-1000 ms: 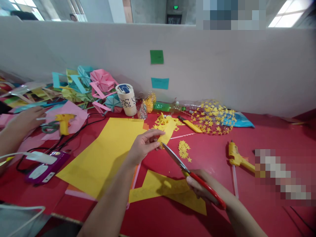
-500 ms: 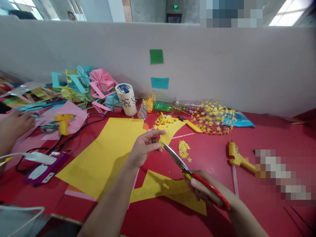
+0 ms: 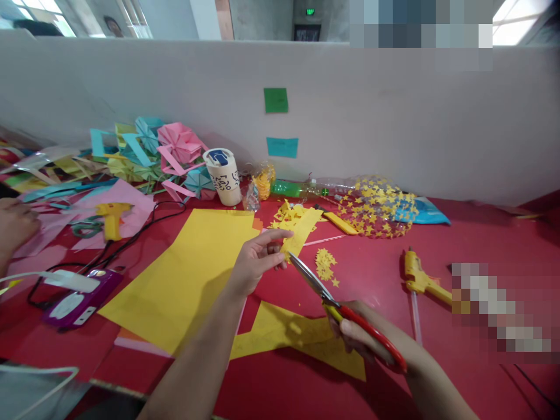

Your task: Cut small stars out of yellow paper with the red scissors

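Note:
A narrow yellow paper strip (image 3: 301,231) is pinched at its lower end by my left hand (image 3: 261,256). My right hand (image 3: 361,332) is wrapped round the red and yellow handles of the scissors (image 3: 312,280). The blade tips meet the strip's lower edge beside my left fingertips, and the blades look nearly closed. Small yellow paper stars (image 3: 325,264) lie in a pile just right of the blades, and more yellow cut pieces (image 3: 289,214) lie behind the strip. Below my hands is a yellow paper offcut (image 3: 301,335).
Large yellow sheets (image 3: 188,262) lie left of my forearm. Behind stand a cup (image 3: 223,178) and star-covered clear plastic (image 3: 378,207). A yellow glue gun (image 3: 422,277) lies right, another (image 3: 112,219) left near a purple power strip (image 3: 83,300). Another person's hand (image 3: 17,224) is far left.
The free end of the yellow strip has swung slightly left and now looks straighter. The other person's hand has moved left. My hands have barely moved.

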`<state>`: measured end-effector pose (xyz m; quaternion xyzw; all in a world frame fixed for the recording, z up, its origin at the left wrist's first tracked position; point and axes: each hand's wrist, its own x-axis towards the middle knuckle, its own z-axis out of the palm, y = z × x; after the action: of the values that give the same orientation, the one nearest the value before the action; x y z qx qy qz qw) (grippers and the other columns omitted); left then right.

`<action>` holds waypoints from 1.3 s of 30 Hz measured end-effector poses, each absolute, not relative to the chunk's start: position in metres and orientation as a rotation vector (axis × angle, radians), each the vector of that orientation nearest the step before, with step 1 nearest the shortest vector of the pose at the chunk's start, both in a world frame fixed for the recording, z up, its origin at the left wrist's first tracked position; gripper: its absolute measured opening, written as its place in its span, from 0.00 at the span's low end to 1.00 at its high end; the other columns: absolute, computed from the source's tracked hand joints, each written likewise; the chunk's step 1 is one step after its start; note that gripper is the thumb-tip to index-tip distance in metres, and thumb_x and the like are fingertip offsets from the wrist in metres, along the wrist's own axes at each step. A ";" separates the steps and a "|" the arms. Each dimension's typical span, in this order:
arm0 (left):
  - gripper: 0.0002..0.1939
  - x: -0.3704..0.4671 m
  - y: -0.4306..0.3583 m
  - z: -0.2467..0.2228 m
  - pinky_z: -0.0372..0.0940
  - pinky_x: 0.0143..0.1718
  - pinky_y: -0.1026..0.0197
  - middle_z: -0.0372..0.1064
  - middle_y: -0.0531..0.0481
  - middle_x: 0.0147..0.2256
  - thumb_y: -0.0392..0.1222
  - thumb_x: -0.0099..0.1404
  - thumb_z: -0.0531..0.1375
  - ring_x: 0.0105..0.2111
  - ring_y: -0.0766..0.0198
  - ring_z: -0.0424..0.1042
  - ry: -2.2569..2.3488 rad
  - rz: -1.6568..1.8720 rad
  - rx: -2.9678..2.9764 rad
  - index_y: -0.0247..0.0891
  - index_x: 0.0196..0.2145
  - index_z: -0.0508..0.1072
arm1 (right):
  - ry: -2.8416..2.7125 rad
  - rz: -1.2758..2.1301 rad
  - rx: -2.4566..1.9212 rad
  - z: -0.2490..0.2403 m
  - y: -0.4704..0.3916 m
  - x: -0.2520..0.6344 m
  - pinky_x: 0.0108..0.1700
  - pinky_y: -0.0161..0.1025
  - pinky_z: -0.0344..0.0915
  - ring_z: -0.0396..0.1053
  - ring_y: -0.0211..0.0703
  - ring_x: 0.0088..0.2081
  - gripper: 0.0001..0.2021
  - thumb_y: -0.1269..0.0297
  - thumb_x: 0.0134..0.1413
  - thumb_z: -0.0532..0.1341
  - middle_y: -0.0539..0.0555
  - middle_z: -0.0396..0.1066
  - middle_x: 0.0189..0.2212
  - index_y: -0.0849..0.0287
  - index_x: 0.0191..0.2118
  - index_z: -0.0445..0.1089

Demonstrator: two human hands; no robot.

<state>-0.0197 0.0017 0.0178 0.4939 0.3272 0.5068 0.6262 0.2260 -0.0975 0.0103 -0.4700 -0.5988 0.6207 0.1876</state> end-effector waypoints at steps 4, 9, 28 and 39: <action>0.19 -0.019 0.003 0.016 0.68 0.27 0.66 0.69 0.50 0.36 0.33 0.54 0.66 0.26 0.72 0.66 0.769 1.222 1.156 0.42 0.44 0.79 | -1.633 1.737 -1.384 0.010 -0.099 0.224 0.21 0.31 0.51 0.56 0.32 0.20 0.33 0.29 0.52 0.53 0.46 0.59 0.21 0.61 0.34 0.65; 0.20 -0.022 0.005 0.013 0.67 0.28 0.67 0.67 0.54 0.27 0.34 0.56 0.66 0.24 0.72 0.68 0.745 1.257 1.145 0.42 0.48 0.78 | -1.586 1.765 -1.385 0.007 -0.100 0.221 0.20 0.30 0.52 0.52 0.29 0.15 0.33 0.29 0.52 0.52 0.44 0.57 0.17 0.61 0.32 0.64; 0.18 -0.014 0.002 0.013 0.72 0.29 0.67 0.66 0.48 0.46 0.36 0.57 0.65 0.28 0.74 0.64 0.757 1.268 1.267 0.43 0.47 0.78 | -1.615 1.732 -1.408 0.011 -0.098 0.220 0.17 0.29 0.48 0.53 0.30 0.15 0.33 0.29 0.52 0.52 0.46 0.60 0.17 0.61 0.30 0.64; 0.18 -0.007 -0.004 0.014 0.72 0.32 0.66 0.65 0.47 0.48 0.32 0.61 0.62 0.28 0.74 0.68 0.736 1.255 1.430 0.44 0.48 0.77 | -1.554 1.752 -1.432 0.004 -0.098 0.218 0.16 0.28 0.48 0.53 0.29 0.15 0.32 0.30 0.54 0.53 0.45 0.59 0.16 0.61 0.29 0.63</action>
<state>-0.0067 -0.0035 0.0136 0.5971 0.3074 0.5244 0.5234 0.2185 -0.0983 0.0043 -0.5116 -0.5549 0.6257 0.1969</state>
